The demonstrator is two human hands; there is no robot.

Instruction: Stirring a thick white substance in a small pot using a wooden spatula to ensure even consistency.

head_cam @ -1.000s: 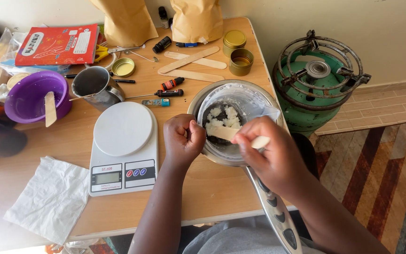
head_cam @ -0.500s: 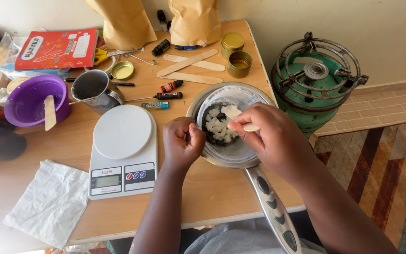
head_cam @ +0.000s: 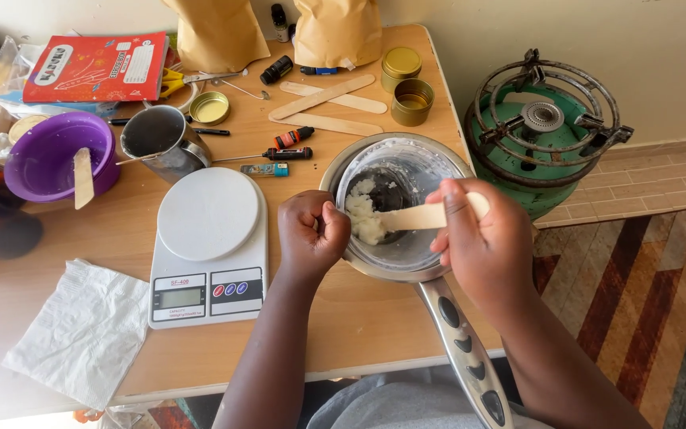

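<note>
**Working the white paste in the bowl**

The right hand (head_cam: 482, 246) pinches a wooden stick (head_cam: 422, 216), its long axis near level, tip pointing left into the white paste (head_cam: 365, 221). The left hand (head_cam: 311, 232) closes on the glass bowl (head_cam: 422, 163) rim — best kept firm, scraping with short strokes inside the pan (head_cam: 359, 266).

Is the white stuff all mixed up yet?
Not yet. The white stuff is already in the bowl inside the pan. The right hand works a stick through it; the left hand grips the rim. Lumps remain; the tins look unfilled.
</note>
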